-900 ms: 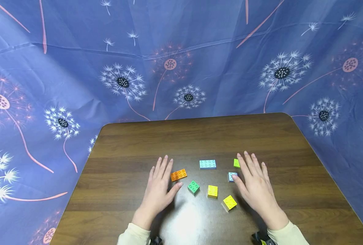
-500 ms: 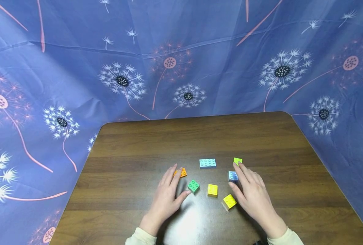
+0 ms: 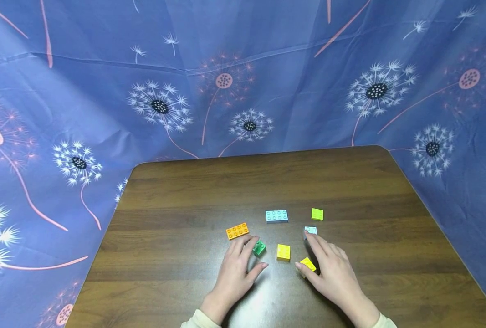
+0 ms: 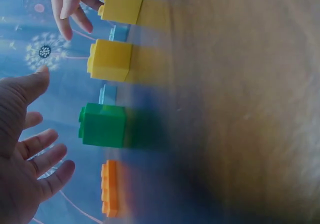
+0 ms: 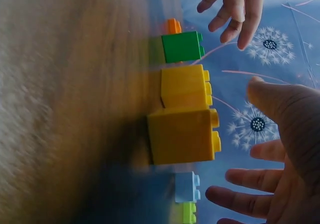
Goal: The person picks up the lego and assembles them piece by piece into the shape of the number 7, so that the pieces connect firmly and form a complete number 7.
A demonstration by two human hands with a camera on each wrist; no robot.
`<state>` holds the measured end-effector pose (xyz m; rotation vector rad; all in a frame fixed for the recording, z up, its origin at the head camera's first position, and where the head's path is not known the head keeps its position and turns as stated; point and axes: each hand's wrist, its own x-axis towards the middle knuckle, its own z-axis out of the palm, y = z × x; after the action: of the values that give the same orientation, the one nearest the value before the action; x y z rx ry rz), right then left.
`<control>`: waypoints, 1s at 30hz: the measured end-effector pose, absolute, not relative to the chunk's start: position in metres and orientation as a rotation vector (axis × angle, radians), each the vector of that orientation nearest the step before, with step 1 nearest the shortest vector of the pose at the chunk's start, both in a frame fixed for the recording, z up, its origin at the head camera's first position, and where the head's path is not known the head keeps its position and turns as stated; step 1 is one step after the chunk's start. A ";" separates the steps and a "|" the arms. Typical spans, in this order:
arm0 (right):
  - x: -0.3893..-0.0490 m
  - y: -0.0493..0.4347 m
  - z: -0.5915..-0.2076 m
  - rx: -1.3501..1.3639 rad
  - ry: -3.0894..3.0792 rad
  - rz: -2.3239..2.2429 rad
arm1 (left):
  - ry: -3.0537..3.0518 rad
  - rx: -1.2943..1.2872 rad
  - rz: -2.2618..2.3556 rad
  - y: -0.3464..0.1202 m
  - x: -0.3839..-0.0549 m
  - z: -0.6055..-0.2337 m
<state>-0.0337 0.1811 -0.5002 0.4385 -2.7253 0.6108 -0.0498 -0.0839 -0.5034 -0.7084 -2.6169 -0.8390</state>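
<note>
My left hand (image 3: 235, 272) hovers beside the green brick (image 3: 259, 248), thumb apart from loosely bent fingers. The left wrist view shows a gap between this hand (image 4: 30, 139) and the green brick (image 4: 104, 125). My right hand (image 3: 334, 274) is above the nearer yellow brick (image 3: 308, 263), partly covering it; its fingertips overlap the small light blue brick (image 3: 310, 230). In the right wrist view the fingers are spread above that yellow brick (image 5: 181, 136), holding nothing. A second yellow brick (image 3: 283, 252) sits between the hands. Just past the left fingers lies the flat orange brick (image 3: 237, 231).
Farther back on the brown wooden table (image 3: 226, 191) are a long light blue brick (image 3: 276, 216) and a small lime green brick (image 3: 317, 214). A blue curtain (image 3: 300, 100) with dandelion prints hangs behind the table's far edge.
Both hands have drawn back toward the near side. The left moved right, from beside the orange brick to the green one; the right withdrew from the lime brick toward the nearer yellow one.
</note>
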 end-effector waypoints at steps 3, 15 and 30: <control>-0.030 0.180 -0.502 0.432 -2.738 0.595 | -2.641 -0.670 -0.857 -0.081 -0.049 -0.506; -0.018 0.179 -0.510 0.405 -2.771 0.544 | -2.777 -0.539 -1.095 -0.081 -0.058 -0.525; -0.015 0.180 -0.514 0.355 -2.820 0.543 | -2.857 -0.629 -1.221 -0.091 -0.075 -0.527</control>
<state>-0.0148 0.1797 -0.5136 0.3548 -2.8199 0.5428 -0.0750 -0.0908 -0.5273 -0.6294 -2.8573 -1.2213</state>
